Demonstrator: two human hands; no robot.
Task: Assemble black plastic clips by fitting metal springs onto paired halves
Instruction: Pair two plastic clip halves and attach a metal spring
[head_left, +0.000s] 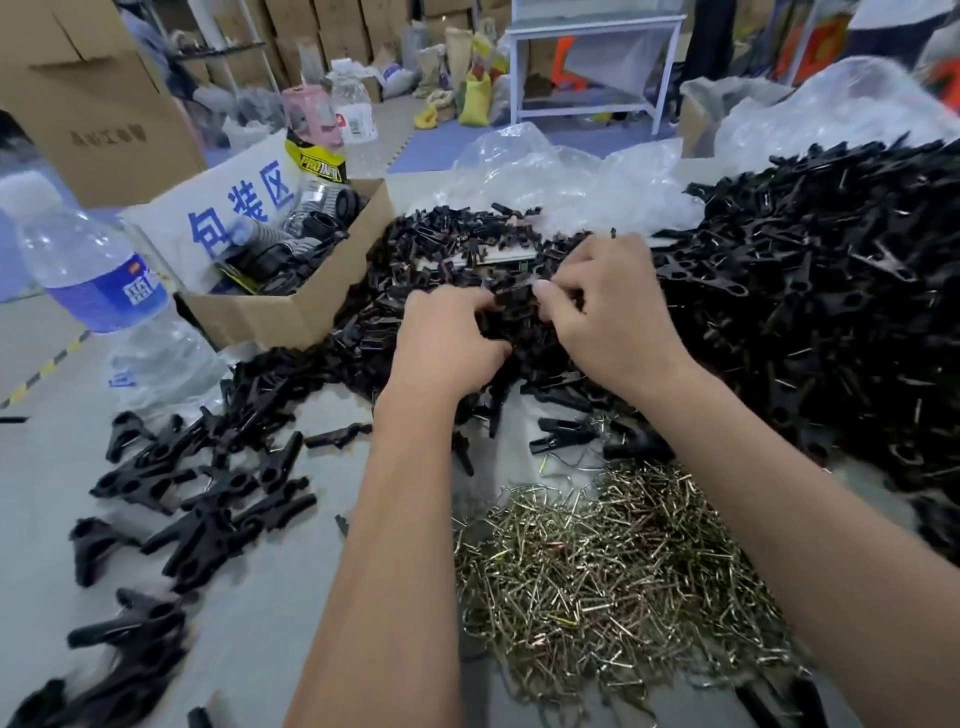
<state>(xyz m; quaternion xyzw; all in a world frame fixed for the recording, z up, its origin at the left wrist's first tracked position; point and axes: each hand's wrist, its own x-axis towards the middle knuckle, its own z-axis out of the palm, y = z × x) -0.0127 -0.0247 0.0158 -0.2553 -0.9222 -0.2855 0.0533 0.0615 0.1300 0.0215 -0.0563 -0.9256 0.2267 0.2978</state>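
1. Desk (322, 582): pale surface carrying everything listed.
2. Assembled clips (831, 291), black, heaped high at right.
3. Loose clip halves (447, 249), black pile at centre, beside the cardboard box (291, 306).
4. Metal springs (613, 566), brass-coloured heap between the forearms, near edge.
5. Water bottle (98, 280), blue label, far left.
6. Left hand (447, 338) and right hand (613, 306): fingers curled, both pinching one black clip piece (514, 301) above the halves pile.
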